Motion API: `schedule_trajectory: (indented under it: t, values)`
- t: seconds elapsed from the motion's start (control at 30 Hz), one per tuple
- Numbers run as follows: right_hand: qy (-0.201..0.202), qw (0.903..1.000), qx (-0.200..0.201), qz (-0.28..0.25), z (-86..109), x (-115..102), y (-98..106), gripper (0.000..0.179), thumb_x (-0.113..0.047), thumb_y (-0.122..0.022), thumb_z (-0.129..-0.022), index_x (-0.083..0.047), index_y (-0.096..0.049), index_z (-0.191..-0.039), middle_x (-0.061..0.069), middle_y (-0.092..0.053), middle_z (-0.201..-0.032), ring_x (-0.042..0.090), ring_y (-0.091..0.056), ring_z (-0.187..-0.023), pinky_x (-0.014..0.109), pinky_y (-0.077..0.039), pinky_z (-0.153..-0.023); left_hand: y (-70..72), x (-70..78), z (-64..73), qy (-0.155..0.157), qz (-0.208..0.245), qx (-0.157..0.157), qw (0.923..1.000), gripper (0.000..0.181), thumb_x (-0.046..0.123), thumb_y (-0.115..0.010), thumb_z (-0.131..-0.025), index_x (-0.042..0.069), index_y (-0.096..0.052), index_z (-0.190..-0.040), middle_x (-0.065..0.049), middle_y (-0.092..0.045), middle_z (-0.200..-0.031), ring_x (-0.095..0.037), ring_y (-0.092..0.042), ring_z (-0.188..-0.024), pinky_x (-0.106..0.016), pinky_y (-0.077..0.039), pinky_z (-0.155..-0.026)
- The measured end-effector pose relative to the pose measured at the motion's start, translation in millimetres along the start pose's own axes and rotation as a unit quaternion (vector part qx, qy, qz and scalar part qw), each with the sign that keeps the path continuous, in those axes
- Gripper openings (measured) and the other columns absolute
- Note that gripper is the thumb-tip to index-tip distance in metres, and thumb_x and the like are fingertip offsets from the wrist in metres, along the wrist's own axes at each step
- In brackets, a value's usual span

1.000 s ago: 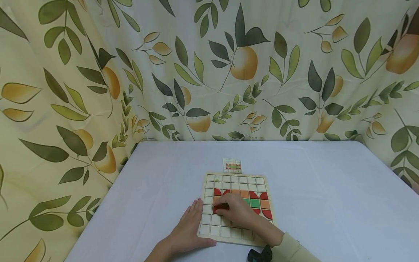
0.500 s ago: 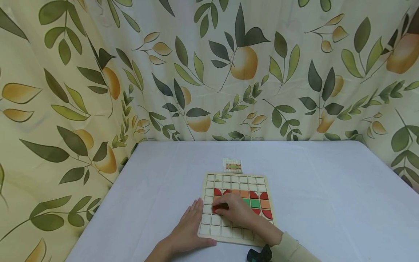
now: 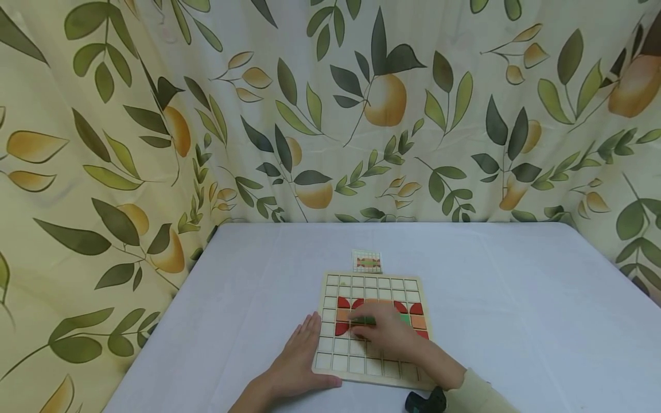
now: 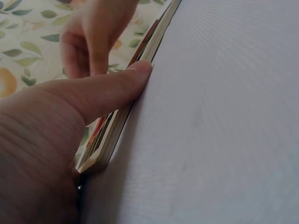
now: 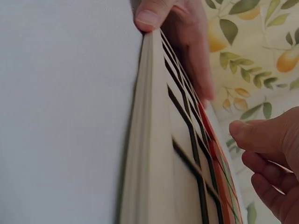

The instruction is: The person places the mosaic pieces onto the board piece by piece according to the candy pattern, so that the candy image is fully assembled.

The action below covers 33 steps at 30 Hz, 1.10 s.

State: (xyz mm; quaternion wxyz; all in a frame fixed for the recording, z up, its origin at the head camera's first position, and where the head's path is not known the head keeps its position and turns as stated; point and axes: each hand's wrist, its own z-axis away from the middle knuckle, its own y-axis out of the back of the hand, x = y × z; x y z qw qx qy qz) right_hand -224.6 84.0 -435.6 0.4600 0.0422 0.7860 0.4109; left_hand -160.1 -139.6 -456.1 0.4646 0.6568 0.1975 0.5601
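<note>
A wooden grid board [image 3: 339, 362] lies on the table, bearing red, orange and green tiles across its middle rows. My left hand [image 3: 291, 364] braces the board's near left corner, fingers straight along the left side and thumb against the front edge. Over the tiles hovers my right hand [image 3: 387, 330], thumb and fingers loosely bent. No piece shows between the fingertips of the right hand [image 5: 275, 154] in the right wrist view. Just left of it are a red tile [image 3: 341, 329] and an orange tile [image 3: 343, 315]. The palm hides several middle tiles.
A small pattern card [image 3: 367, 261] lies behind the board's far edge. A black device [image 3: 426, 400] sits at the right wrist. The white table [image 3: 248, 275] ends at a leaf-and-fruit patterned curtain [image 3: 320, 103].
My right hand has shifted right from the red tile at the pattern's lower left, uncovering it and the orange tile above. My left hand stays in place.
</note>
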Motion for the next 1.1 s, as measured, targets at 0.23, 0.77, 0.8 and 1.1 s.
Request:
schedule_trajectory:
  t: [0.23,0.77,0.8,1.1]
  values:
    - [-0.062,0.9940,0.069,0.059,44.0,23,34,0.016,-0.016,-0.073,-0.079,-0.016,-0.072,-0.094,-0.012,-0.066,-0.091,0.010,-0.060,-0.090,0.031,-0.050,-0.078,-2.8,-1.3,-4.6,0.007,0.000,0.000,1.0000,0.120,0.073,-0.060,-0.066,0.000,-0.009,-0.146,-0.012,-0.010,-0.152,-0.023,-0.004,-0.139,-0.046,-0.010,-0.109]
    - [-0.224,0.9612,0.139,0.080,106.6,43,66,0.022,-0.021,-0.074,-0.077,-0.011,-0.072,-0.096,-0.003,-0.068,-0.095,0.022,-0.060,-0.099,0.035,-0.048,-0.081,0.4,-10.4,-1.0,0.014,0.001,0.012,0.9998,0.120,0.073,-0.061,-0.065,-0.001,-0.011,-0.146,-0.013,-0.011,-0.152,-0.025,-0.005,-0.139,-0.047,-0.010,-0.109]
    - [-0.225,0.9612,0.139,0.078,107.4,44,66,0.022,-0.021,-0.075,-0.077,-0.011,-0.072,-0.096,-0.003,-0.068,-0.095,0.022,-0.060,-0.099,0.034,-0.048,-0.082,0.4,-10.6,-1.0,0.015,0.002,0.012,0.9998,0.120,0.073,-0.061,-0.065,-0.001,-0.011,-0.146,-0.013,-0.011,-0.152,-0.025,-0.005,-0.139,-0.047,-0.010,-0.109]
    - [-0.230,0.9602,0.140,0.073,107.6,47,66,0.022,-0.023,-0.075,-0.076,-0.013,-0.072,-0.095,-0.004,-0.068,-0.095,0.020,-0.059,-0.099,0.031,-0.048,-0.081,-0.8,-13.5,-3.8,0.023,-0.004,0.012,0.9997,0.121,0.074,-0.061,-0.064,0.000,-0.011,-0.146,-0.012,-0.012,-0.152,-0.025,-0.006,-0.139,-0.048,-0.010,-0.108]
